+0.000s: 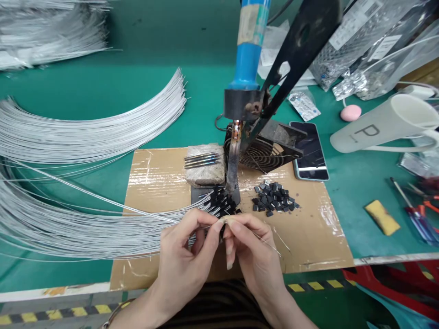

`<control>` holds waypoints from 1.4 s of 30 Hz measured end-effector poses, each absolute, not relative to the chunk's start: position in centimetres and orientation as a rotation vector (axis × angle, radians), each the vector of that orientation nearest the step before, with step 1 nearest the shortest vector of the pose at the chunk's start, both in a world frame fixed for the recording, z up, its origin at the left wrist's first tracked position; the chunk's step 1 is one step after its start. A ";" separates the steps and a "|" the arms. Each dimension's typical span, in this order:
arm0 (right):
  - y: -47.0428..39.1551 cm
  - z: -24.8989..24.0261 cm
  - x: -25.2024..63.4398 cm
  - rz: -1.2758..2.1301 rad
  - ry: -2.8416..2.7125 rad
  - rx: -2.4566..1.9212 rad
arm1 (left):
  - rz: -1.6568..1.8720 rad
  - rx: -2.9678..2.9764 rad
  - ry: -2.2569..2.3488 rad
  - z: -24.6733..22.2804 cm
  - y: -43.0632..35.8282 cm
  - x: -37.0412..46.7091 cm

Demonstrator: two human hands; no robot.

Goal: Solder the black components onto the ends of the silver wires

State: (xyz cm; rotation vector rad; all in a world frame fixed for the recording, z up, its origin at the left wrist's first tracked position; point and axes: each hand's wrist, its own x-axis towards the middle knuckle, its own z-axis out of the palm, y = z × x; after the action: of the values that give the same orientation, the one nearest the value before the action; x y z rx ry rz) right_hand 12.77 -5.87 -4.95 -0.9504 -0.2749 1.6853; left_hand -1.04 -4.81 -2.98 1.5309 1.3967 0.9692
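Left hand (185,258) and right hand (257,253) pinch thin wire (225,221) between them; wire bundle (103,230) beside left.

Over here, a single head-worn camera looks forward and down, from close above the bare left hand (187,256) and bare right hand (257,251), onto the smooth green table (206,109).

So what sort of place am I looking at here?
Probably a small-parts assembly bench in a workshop or factory: bundled pale wires, a pile of small black pieces and a blue tool on a black bracket.
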 end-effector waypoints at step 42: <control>-5.7 -4.7 15.6 1.813 -0.497 -1.040 | 0.869 1.723 1.360 -1.9 -4.2 -1.9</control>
State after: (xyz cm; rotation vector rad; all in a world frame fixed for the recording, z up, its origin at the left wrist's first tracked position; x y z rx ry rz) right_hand 15.61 -5.66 -4.70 -1.0396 -0.4970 1.8129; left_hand -1.86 -4.20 -1.86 1.7228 1.3604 0.8695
